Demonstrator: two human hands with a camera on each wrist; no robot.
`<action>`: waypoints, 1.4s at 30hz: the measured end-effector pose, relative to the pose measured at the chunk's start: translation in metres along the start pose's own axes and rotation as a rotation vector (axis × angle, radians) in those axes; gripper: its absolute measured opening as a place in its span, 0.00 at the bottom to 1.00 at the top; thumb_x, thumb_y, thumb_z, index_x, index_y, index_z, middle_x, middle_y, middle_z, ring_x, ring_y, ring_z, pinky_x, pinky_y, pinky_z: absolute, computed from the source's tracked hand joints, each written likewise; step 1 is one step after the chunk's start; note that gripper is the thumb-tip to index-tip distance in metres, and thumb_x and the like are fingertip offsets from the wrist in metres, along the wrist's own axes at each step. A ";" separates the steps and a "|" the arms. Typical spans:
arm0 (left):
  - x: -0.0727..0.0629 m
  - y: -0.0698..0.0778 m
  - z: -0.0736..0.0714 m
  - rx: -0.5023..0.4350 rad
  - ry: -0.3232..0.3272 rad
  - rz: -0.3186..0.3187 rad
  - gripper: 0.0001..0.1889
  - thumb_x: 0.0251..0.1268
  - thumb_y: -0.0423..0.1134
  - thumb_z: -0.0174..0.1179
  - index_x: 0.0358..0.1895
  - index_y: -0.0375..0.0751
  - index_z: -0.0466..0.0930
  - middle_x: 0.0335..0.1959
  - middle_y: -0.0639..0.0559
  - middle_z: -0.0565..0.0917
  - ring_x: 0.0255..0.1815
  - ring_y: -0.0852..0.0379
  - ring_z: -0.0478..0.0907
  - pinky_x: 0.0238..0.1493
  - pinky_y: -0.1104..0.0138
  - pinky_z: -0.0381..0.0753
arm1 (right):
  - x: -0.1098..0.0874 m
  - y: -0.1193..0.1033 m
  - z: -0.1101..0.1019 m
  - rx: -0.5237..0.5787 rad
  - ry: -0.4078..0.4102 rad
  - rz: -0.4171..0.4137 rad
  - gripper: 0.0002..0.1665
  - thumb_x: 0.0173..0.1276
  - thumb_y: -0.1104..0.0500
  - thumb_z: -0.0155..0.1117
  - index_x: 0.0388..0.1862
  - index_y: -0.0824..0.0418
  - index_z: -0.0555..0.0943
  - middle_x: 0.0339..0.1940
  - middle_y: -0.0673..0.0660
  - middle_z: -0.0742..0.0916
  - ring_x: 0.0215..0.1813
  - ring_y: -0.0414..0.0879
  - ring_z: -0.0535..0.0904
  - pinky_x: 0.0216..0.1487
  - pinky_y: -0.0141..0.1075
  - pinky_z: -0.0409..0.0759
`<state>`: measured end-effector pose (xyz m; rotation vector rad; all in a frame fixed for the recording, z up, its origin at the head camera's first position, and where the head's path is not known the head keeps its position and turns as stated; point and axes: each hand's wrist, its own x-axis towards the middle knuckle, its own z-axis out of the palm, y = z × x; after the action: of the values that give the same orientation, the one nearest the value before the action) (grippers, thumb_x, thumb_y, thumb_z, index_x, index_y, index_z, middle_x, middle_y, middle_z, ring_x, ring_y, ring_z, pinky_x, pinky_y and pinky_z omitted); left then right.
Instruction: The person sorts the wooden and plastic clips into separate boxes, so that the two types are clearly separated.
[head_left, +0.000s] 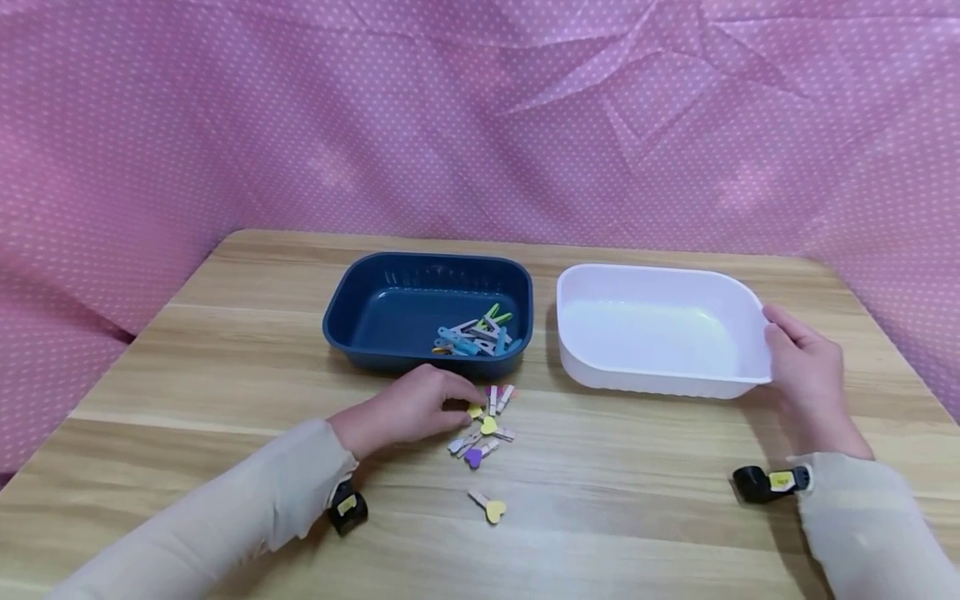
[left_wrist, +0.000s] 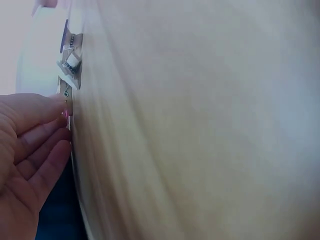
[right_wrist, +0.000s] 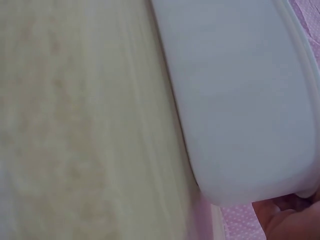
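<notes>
My left hand point(head_left: 420, 406) is at a small pile of wooden clothespins point(head_left: 489, 426) with yellow and purple hearts. Its thumb and fingertips pinch a clothespin at the pile's left edge; in the left wrist view the fingers point(left_wrist: 52, 142) partly hide it. One yellow-heart clothespin point(head_left: 493, 510) lies apart, nearer the front. Behind the pile, the dark blue basin point(head_left: 360, 357) holds several blue, green and pale clips point(head_left: 480, 335) in its right front corner. My right hand point(head_left: 812, 375) grips the right end of the white basin point(head_left: 652, 379), which stands upright on the table.
The two basins stand side by side on the wooden table point(head_left: 225, 375), with a narrow gap between them. A pink dotted cloth point(head_left: 480, 125) hangs behind and along both sides. Black wrist cameras point(head_left: 348, 507) sit on both sleeves.
</notes>
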<state>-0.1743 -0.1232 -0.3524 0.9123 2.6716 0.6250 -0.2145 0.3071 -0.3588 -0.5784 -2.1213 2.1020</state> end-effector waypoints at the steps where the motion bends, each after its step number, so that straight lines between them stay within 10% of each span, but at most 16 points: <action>1: 0.000 0.000 0.000 -0.005 -0.001 0.001 0.14 0.61 0.38 0.60 0.51 0.49 0.82 0.49 0.58 0.82 0.54 0.62 0.76 0.57 0.64 0.75 | 0.000 -0.001 0.001 -0.015 0.009 0.004 0.29 0.69 0.49 0.51 0.69 0.48 0.64 0.72 0.47 0.62 0.67 0.38 0.63 0.49 0.20 0.74; 16: -0.005 -0.009 0.003 -0.178 0.064 -0.061 0.11 0.55 0.35 0.62 0.43 0.50 0.85 0.31 0.62 0.81 0.31 0.62 0.73 0.33 0.72 0.78 | 0.000 -0.007 0.014 -0.415 0.114 -0.070 0.27 0.72 0.50 0.42 0.68 0.53 0.65 0.69 0.56 0.68 0.60 0.38 0.70 0.38 0.13 0.73; 42: 0.005 0.016 0.006 -0.390 0.287 -0.033 0.12 0.54 0.35 0.64 0.43 0.44 0.84 0.34 0.57 0.83 0.34 0.60 0.75 0.36 0.73 0.80 | -0.003 -0.009 0.009 -0.520 0.129 -0.089 0.28 0.72 0.49 0.37 0.69 0.55 0.63 0.70 0.57 0.66 0.67 0.50 0.64 0.60 0.32 0.71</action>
<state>-0.1677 -0.1068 -0.3504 0.7113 2.6459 1.2978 -0.2160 0.2980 -0.3499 -0.6274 -2.5614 1.4155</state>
